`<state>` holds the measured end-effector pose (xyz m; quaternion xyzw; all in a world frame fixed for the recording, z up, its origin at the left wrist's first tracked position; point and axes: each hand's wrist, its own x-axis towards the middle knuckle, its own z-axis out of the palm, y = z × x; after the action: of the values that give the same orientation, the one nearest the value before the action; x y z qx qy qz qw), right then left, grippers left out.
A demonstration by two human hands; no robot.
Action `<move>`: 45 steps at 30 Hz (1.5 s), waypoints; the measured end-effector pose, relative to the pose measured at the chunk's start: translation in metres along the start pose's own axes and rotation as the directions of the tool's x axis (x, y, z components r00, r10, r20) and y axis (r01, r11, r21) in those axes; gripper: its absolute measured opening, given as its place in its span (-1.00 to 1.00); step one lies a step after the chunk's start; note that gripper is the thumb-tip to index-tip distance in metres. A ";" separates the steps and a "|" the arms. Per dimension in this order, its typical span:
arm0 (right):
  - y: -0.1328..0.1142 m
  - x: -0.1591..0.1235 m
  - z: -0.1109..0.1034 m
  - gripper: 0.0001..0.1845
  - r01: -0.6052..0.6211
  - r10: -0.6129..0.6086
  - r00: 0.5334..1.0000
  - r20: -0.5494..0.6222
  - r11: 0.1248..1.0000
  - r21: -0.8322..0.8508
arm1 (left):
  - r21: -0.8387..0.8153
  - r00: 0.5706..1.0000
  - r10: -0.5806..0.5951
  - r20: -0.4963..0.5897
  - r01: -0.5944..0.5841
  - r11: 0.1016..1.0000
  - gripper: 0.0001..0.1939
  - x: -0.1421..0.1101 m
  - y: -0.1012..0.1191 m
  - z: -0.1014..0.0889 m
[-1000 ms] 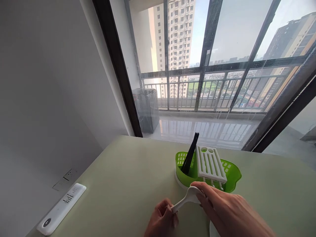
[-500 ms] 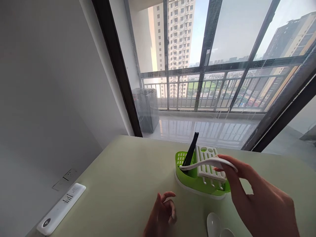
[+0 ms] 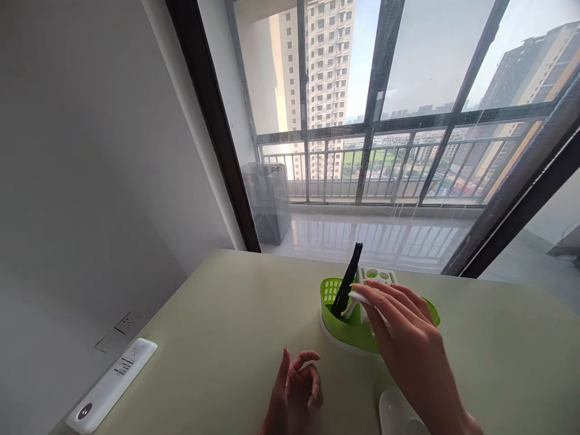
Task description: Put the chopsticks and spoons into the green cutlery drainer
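Observation:
My right hand (image 3: 408, 332) grips a white spoon (image 3: 361, 297) by its bowl end. The handle points down into the left compartment of a green cutlery basket (image 3: 347, 332) with a white base. A bundle of black chopsticks (image 3: 348, 281) leans in that same compartment. My hand covers much of the white slotted rack (image 3: 379, 275) and the basket's right part. My left hand (image 3: 299, 383) rests low in front of the basket, fingers loosely curled but apart, holding nothing. More white spoons (image 3: 390, 411) lie on the table below my right hand, partly out of frame.
The pale green table (image 3: 217, 326) spreads around the basket. A white oblong device (image 3: 113, 383) with a round dark button lies along its left edge, close to a wall socket (image 3: 127, 322). Behind the far edge stands a glass door (image 3: 344, 229) to a balcony.
My right hand has moved left over the basket, tilting the spoon so its handle now points down into the left compartment. My left hand has barely shifted.

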<state>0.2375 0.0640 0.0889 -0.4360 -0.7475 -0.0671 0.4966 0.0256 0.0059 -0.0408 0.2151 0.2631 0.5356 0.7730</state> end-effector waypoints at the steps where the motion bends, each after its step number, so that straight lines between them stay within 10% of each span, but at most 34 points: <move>1: 0.000 -0.001 0.002 -0.72 0.006 -0.006 1.000 0.006 1.000 0.003 | -0.002 1.000 0.001 0.000 -0.001 1.000 -0.35 0.000 0.000 0.000; 45: 0.001 -0.014 0.006 -0.90 0.052 -0.022 0.960 0.279 0.994 -0.099 | 0.021 0.999 0.002 -0.051 -0.001 1.000 -0.46 -0.002 0.003 0.006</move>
<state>0.2359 0.0594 0.0746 -0.4526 -0.8132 -0.0539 0.3619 0.0265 0.0044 -0.0332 0.2097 0.2879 0.5389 0.7634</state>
